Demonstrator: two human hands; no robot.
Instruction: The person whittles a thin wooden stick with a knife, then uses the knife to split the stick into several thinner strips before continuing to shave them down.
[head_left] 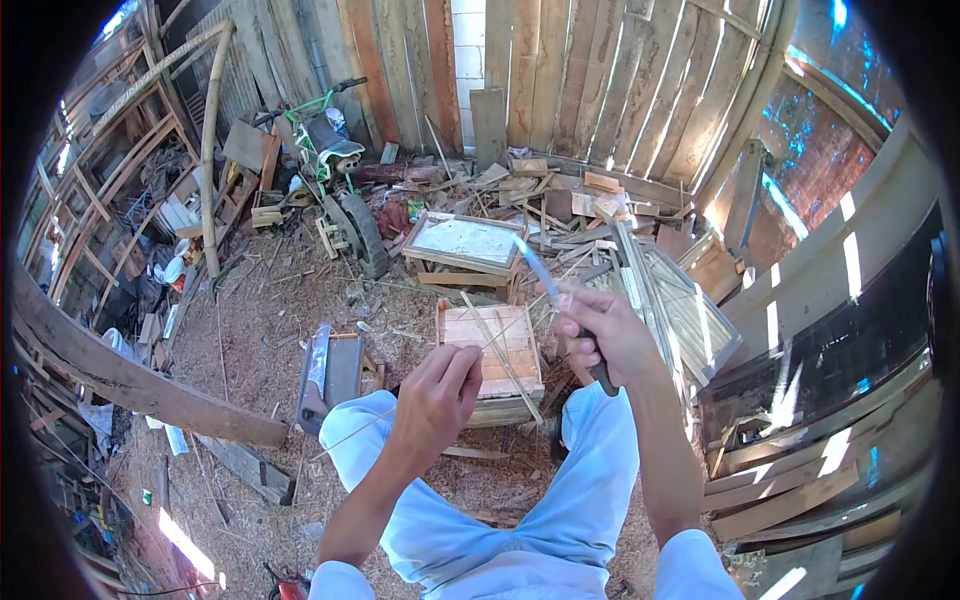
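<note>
My right hand is wrapped round the dark handle of a knife, whose blade points up and away to the left. Closed in a pinch, my left hand grips a thin wooden strip that sticks out below it toward my left knee. A wooden crate with a slatted top stands just beyond my hands, between my knees. Across its top lie narrow wood strips. The knife is apart from the strip in my left hand.
Left of my knee, a handsaw rests on a small dark-topped stool. Behind the crate stands a framed box with a white top. A green bike, scrap wood and a curved beam surround the shavings-covered floor.
</note>
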